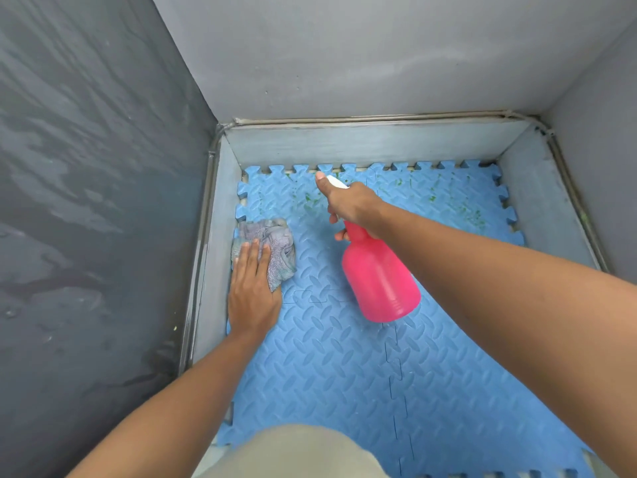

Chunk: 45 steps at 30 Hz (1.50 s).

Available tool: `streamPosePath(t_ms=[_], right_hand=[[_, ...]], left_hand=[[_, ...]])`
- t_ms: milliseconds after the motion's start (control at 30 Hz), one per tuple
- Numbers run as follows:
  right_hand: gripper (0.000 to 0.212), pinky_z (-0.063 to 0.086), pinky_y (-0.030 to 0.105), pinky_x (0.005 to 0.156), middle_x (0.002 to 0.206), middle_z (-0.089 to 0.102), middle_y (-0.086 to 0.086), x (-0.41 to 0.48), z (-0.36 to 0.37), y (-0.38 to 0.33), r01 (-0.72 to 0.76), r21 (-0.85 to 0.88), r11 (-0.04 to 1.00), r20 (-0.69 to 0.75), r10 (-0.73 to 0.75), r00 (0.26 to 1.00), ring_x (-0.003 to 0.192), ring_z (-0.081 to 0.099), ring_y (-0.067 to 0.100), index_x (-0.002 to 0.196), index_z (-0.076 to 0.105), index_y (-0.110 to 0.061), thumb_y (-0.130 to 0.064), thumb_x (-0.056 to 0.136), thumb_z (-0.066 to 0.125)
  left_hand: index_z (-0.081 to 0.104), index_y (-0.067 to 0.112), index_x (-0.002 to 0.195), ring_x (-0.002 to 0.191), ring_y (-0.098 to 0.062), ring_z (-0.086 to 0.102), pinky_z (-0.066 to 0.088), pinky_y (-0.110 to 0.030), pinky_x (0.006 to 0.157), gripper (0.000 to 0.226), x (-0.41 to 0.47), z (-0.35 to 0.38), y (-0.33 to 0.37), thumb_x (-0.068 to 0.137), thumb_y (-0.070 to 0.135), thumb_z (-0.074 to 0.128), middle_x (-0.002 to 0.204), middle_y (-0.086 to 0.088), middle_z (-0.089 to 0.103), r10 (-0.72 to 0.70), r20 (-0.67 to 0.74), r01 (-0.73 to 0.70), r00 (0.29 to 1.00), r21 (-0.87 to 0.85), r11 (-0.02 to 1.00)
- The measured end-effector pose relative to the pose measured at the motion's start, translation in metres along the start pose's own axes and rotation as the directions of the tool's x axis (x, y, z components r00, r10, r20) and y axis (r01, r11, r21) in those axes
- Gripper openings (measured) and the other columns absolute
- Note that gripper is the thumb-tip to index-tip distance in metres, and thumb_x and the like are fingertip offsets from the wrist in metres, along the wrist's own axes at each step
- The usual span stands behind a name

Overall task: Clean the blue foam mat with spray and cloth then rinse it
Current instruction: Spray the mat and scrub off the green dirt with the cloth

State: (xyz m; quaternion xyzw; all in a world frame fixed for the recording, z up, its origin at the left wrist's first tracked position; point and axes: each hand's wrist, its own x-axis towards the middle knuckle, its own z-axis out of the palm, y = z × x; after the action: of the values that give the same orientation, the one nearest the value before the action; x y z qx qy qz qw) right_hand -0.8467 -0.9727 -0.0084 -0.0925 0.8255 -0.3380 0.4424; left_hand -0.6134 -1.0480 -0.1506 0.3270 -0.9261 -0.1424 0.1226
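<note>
Head view — left hand [253, 294] flat on cloth [272, 248], mat [327, 367] left; right hand [351, 205] grips pink spray bottle [379, 277] at center.

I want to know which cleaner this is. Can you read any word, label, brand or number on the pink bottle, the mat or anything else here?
No text can be read anywhere.
pink spray bottle: plain plastic, no label on the side in view.
blue foam mat: only an embossed pattern.
cloth and grey walls: no writing.
</note>
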Motion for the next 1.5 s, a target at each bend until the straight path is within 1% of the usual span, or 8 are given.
streamPosePath(t_ms=[533, 700, 967, 1100, 1167, 1233, 1367, 1500], right_hand=[[0.086, 0.053, 0.029, 0.047, 0.102, 0.071, 0.012, -0.021, -0.019, 0.06, -0.005, 0.095, 0.996, -0.173, 0.021, 0.985, 0.051, 0.072, 0.027, 0.105, 0.061, -0.004, -0.086, 0.082, 0.048], [0.071, 0.05, 0.028, 0.046, 0.081, 0.064, 0.007, -0.033, -0.04, 0.08, 0.01, 0.145, 0.989, -0.267, 0.03, 0.963, 0.049, 0.066, 0.025, 0.082, 0.054, -0.01, -0.081, 0.086, 0.051], [0.073, 0.049, 0.03, 0.051, 0.071, 0.058, 0.006, -0.044, -0.066, 0.114, 0.071, 0.378, 0.923, -0.325, 0.06, 0.944, 0.042, 0.061, 0.024, 0.075, 0.055, -0.011, -0.082, 0.087, 0.046], [0.064, 0.045, 0.028, 0.044, 0.071, 0.059, 0.013, -0.043, -0.064, 0.151, 0.0, 0.567, 0.824, -0.218, 0.15, 0.964, 0.039, 0.052, 0.024, 0.085, 0.062, -0.015, -0.076, 0.094, 0.045], [0.068, 0.045, 0.027, 0.042, 0.07, 0.061, 0.016, -0.04, -0.06, 0.168, -0.06, 0.634, 0.771, -0.162, 0.208, 0.965, 0.037, 0.051, 0.024, 0.091, 0.062, -0.009, -0.076, 0.094, 0.046], [0.074, 0.045, 0.026, 0.041, 0.07, 0.063, 0.018, -0.038, -0.058, 0.176, -0.1, 0.662, 0.742, -0.14, 0.254, 0.957, 0.037, 0.051, 0.023, 0.092, 0.063, -0.004, -0.077, 0.092, 0.049], [0.066, 0.045, 0.024, 0.04, 0.079, 0.063, 0.018, -0.038, -0.06, 0.175, -0.092, 0.686, 0.721, -0.125, 0.242, 0.962, 0.036, 0.052, 0.022, 0.106, 0.065, -0.008, -0.071, 0.094, 0.051], [0.063, 0.044, 0.024, 0.04, 0.093, 0.068, 0.017, -0.04, -0.063, 0.171, -0.106, 0.691, 0.715, -0.077, 0.219, 0.973, 0.039, 0.055, 0.021, 0.106, 0.066, -0.008, -0.069, 0.095, 0.052]], left_hand=[[0.031, 0.008, 0.152, 0.151, -0.024, 0.016, 0.019, -0.045, 0.122, 0.075, 0.002, 0.005, 0.0, 0.089, 0.028, 0.066, 0.16, -0.01, 0.027, -0.04, 0.022, 0.039, 0.999, 0.057, 0.998], [0.03, 0.003, 0.152, 0.15, -0.032, 0.015, 0.014, -0.049, 0.122, 0.075, 0.015, 0.006, 0.009, 0.083, 0.012, 0.06, 0.159, -0.018, 0.025, -0.028, 0.043, 0.022, 0.999, 0.147, 0.989], [0.022, 0.014, 0.154, 0.151, -0.034, 0.003, 0.004, -0.05, 0.122, 0.07, 0.144, 0.022, 0.081, 0.093, 0.034, 0.048, 0.162, -0.019, 0.011, -0.547, 0.068, 0.534, 0.835, 0.141, 0.833], [0.018, 0.021, 0.156, 0.152, -0.03, 0.001, 0.001, -0.051, 0.122, 0.072, 0.132, 0.058, 0.149, 0.09, 0.03, 0.047, 0.164, -0.016, 0.007, 0.014, 0.264, -0.041, 0.964, 0.097, 0.994], [0.022, 0.024, 0.156, 0.152, -0.027, 0.002, 0.002, -0.049, 0.122, 0.073, 0.111, 0.067, 0.175, 0.088, 0.032, 0.048, 0.165, -0.011, 0.008, 0.363, 0.385, -0.399, 0.848, 0.014, 0.917], [0.023, 0.027, 0.155, 0.153, -0.022, 0.003, 0.0, -0.044, 0.123, 0.071, 0.107, 0.068, 0.178, 0.091, 0.047, 0.046, 0.165, -0.005, 0.009, 0.477, 0.422, -0.522, 0.771, -0.01, 0.853], [0.025, 0.028, 0.155, 0.152, -0.02, 0.005, 0.002, -0.043, 0.123, 0.085, 0.132, 0.054, 0.147, 0.084, 0.073, 0.012, 0.164, 0.0, 0.016, 0.274, 0.345, -0.306, 0.898, 0.039, 0.951], [0.025, 0.02, 0.154, 0.151, -0.028, 0.01, 0.009, -0.051, 0.122, 0.063, 0.152, 0.037, 0.071, 0.095, 0.035, 0.043, 0.163, -0.006, 0.019, -0.164, 0.135, 0.15, 0.977, 0.11, 0.983]])
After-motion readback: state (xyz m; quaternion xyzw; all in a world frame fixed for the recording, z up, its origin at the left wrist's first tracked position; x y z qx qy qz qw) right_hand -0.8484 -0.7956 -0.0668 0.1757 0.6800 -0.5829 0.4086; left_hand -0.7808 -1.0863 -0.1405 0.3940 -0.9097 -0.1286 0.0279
